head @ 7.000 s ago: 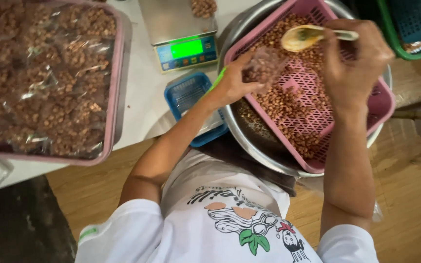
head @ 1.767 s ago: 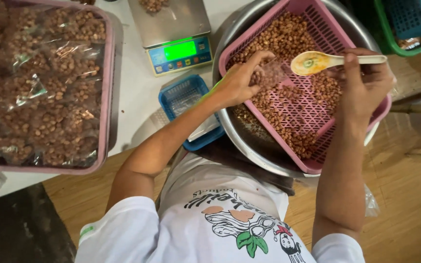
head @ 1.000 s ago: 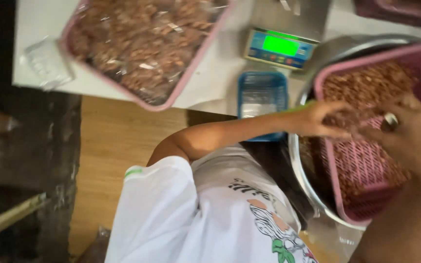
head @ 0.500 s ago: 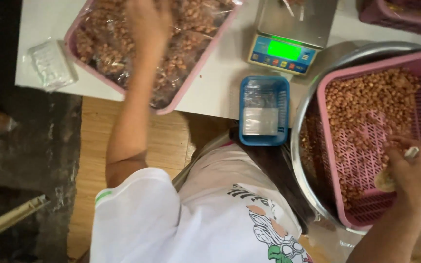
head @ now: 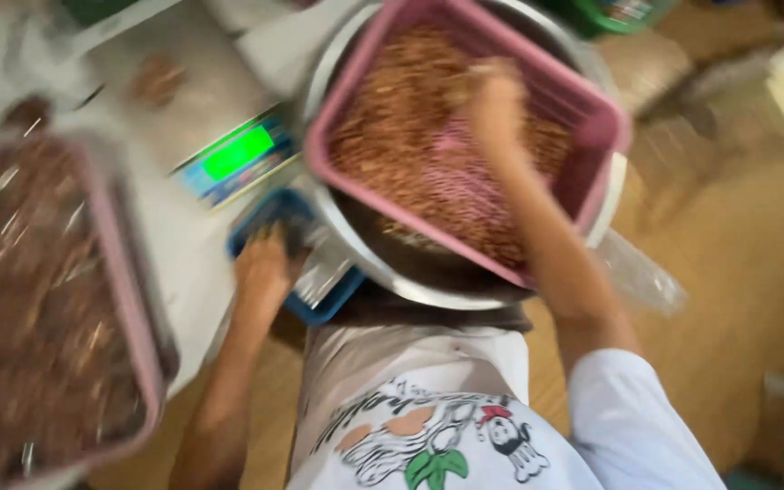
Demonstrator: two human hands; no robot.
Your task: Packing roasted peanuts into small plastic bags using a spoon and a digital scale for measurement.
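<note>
Fingers of the left hand (head: pixel 263 272) are curled down into the small blue basket (head: pixel 297 272) at the near edge of the white table (head: pixel 188 227), seemingly on the clear bags stacked inside it; motion blur hides whether they pinch one or just press on the stack. Right hand (head: pixel 494 95) is sunk into the brown nuts (head: pixel 392 136) in the pink basket (head: pixel 583 136); fingers look bunched, perhaps around a pale spoon handle, but the blur is too heavy to tell. Pink basket sits tilted inside a large steel bowl (head: pixel 392 277), whose rim overhangs the table's near edge above the person's lap and white printed shirt (head: pixel 428 426). Digital scale (head: pixel 238 159), green display lit, stands just beside the bowl toward the table's far side. Large pink tray (head: pixel 129 299) of filled nut bags occupies the left end, touching or nearly touching the blue basket; cannot tell which. Green crate (head: pixel 610 14) at the far right. Risks, as judged: the bowl hangs off the edge, so a hard push from the right hand could tip it and spill nuts onto the wooden floor (head: pixel 737 272). The blue basket is wedged against the bowl at the edge; a tug on a bag could drag it off. Both arms work apart with the head swinging, so a grab could miss.
</note>
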